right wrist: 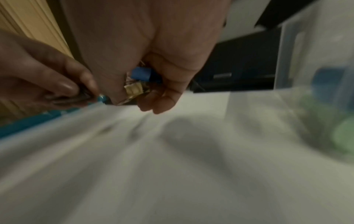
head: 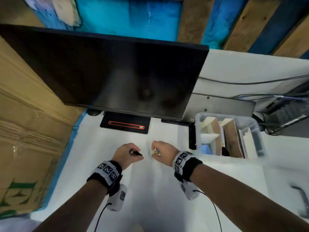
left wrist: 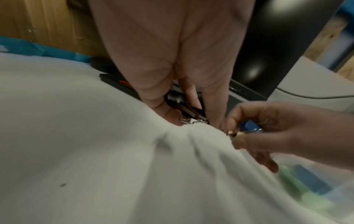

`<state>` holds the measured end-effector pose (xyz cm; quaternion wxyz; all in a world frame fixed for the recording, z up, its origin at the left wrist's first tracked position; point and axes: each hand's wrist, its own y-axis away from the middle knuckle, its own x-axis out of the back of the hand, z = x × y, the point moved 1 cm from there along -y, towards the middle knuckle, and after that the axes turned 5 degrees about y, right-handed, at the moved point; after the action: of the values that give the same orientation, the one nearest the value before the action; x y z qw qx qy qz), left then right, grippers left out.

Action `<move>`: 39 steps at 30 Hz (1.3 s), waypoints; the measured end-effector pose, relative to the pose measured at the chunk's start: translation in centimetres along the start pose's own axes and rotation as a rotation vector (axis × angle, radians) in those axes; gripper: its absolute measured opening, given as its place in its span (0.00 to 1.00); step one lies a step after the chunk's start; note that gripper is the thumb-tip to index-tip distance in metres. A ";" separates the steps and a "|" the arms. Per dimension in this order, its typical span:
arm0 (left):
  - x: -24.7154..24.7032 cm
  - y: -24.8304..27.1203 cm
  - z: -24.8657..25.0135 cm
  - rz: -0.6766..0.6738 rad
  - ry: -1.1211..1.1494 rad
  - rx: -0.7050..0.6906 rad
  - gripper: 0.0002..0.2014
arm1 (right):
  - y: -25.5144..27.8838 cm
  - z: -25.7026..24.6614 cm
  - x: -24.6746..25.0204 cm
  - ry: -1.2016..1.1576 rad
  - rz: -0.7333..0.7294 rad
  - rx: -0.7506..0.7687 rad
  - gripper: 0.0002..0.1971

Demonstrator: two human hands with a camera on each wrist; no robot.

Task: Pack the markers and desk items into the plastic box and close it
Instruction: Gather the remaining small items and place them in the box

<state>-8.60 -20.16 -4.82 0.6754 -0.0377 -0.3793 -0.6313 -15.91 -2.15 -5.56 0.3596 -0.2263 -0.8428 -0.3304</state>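
Both hands hover close together over the white-covered table [head: 150, 190]. The left hand [head: 127, 154] curls its fingers around black binder clips [left wrist: 184, 108]. The right hand [head: 163, 150] is closed on a cluster of small clips, blue [right wrist: 142, 74] and gold [right wrist: 134, 90]. The clear plastic box [head: 255, 131] stands open just right of the right hand, already holding items.

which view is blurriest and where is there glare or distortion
Right wrist view: the most motion-smeared; the white cloth and plastic box streak, and the clips in the right hand are soft. Left wrist view: sharper, with glare on the monitor. Head view: wide-angle bending, with blurred edges.
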 end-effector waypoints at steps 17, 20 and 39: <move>-7.2 0.3 20.5 0.022 0.044 -0.396 0.11 | 10.0 11.0 15.7 -0.145 0.369 -0.199 0.17; -8.5 -0.7 23.0 0.081 0.048 -0.413 0.14 | 8.7 12.4 15.9 -0.109 0.392 -0.224 0.16; -13.8 -3.0 24.4 0.043 0.155 -0.463 0.09 | 14.4 15.8 15.9 -0.237 0.596 -0.149 0.11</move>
<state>-21.36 3.53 3.46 0.6891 -0.1511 -0.1709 -0.6878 -24.32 21.29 3.85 0.3222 -0.5258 -0.7489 -0.2427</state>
